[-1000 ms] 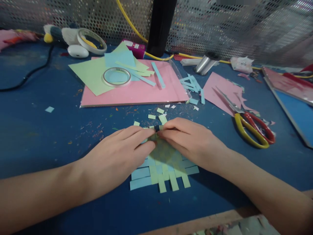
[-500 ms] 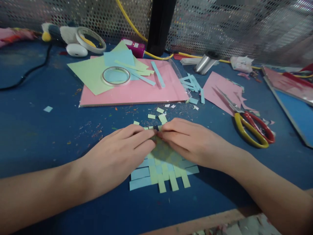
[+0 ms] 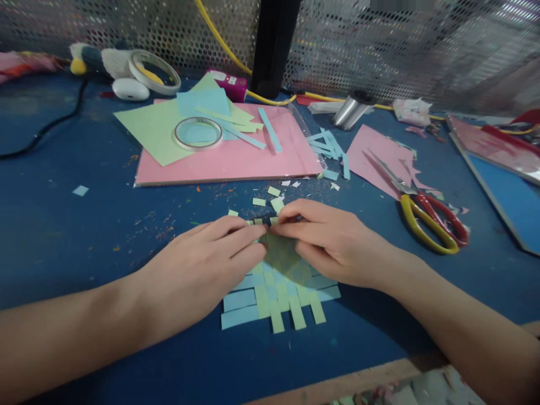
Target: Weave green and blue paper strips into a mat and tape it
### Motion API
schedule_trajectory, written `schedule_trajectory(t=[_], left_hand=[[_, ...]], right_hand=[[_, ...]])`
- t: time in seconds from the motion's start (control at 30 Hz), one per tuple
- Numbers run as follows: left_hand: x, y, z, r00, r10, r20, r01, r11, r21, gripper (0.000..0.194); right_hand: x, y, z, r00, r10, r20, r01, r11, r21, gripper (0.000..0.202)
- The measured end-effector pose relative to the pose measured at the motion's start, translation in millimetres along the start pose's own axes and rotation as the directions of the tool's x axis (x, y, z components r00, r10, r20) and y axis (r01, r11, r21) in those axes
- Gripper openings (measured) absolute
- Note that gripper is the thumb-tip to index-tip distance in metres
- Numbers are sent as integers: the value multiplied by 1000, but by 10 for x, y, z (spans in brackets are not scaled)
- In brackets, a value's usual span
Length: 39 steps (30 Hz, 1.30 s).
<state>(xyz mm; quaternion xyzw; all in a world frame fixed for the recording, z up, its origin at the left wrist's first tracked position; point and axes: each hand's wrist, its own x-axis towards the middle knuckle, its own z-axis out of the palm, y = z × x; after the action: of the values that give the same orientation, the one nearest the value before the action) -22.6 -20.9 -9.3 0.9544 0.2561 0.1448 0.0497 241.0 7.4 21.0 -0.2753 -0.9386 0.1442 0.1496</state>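
Two hands of ours, the left (image 3: 213,247) and the right (image 3: 337,242), meet over the far edge of a woven paper mat (image 3: 278,295) that lies on the blue table (image 3: 105,242). Our fingers are bent, and the tips of both hands come almost together at that edge, near one of the green strip ends. We cannot tell whether they pinch the paper or only press on it, since the fingers hide the contact.

From our fingertips, the mat spreads back toward us, below and between the hands. Its green strips run roughly away from us, with loose ends at the near side; its blue strips run across, with ends out to left and right. So the green strips' long axis points toward the spot where the fingertips meet. Neither hand is clearly nearer to it. Our left covers much of the mat's left side, while our right reaches in over its far right part.

Just beyond the fingers lie small green scraps (image 3: 259,202). The scissors (image 3: 422,219) rest well apart to the right, partly on pink paper (image 3: 366,154).
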Motion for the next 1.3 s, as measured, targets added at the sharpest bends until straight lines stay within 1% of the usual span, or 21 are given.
schedule_trajectory(t=[0.13,0.23,0.33,0.47,0.5,0.57,0.67,0.73,0.8,0.83,0.9,0.97,1.03,1.1,1.17,1.3], left_hand=[[-13,3,-24,1000,5,-2,-5,1000,-7,47],[-7,7,-41,1000,22,0,-22,1000,21,44],[26,13,-59,998,52,-24,-50,994,93,40],[81,32,-94,994,94,-52,-83,979,186,34],[90,36,-105,993,107,-56,-93,975,204,33],[100,43,-129,989,137,-55,-121,967,223,31],[85,45,-154,990,139,-38,-127,968,218,28],[59,40,-156,987,136,-86,-116,971,208,25],[26,30,-147,982,126,-139,-97,975,200,24],[11,23,-141,980,112,-165,-78,977,196,24],[-9,3,-132,973,36,-227,6,984,180,22],[-10,-23,-129,958,-88,-272,131,981,145,20],[6,-50,-131,944,-199,-262,229,969,89,21],[28,-75,-131,941,-248,-231,262,965,29,22],[40,-94,-126,939,-265,-217,269,963,-14,23],[25,-116,-108,937,-288,-198,284,958,-50,22]], right_hand=[[-2,-5,12,997,-76,20,76,996,-42,33],[-8,1,14,993,-113,41,115,991,-64,32],[2,7,8,994,-99,45,101,994,-44,33],[38,-10,15,999,-48,-13,48,998,-48,33],[47,-19,21,998,-49,-26,47,997,-62,33],[58,-41,37,995,-98,-32,93,988,-123,34],[47,-68,62,981,-189,32,191,948,-253,36],[24,-70,71,976,-201,85,218,921,-322,36],[-3,-59,71,975,-203,92,223,914,-340,34],[-14,-51,67,975,-207,80,222,919,-327,33],[-29,-42,55,977,-210,43,214,938,-274,33],[-33,-45,41,982,-189,18,188,955,-231,34],[-30,-58,31,986,-166,2,163,964,-211,34],[-27,-68,26,988,-153,-3,149,968,-200,35],[-26,-66,28,989,-148,-17,142,974,-178,35],[-25,-34,44,990,-124,-64,116,986,-121,36]])
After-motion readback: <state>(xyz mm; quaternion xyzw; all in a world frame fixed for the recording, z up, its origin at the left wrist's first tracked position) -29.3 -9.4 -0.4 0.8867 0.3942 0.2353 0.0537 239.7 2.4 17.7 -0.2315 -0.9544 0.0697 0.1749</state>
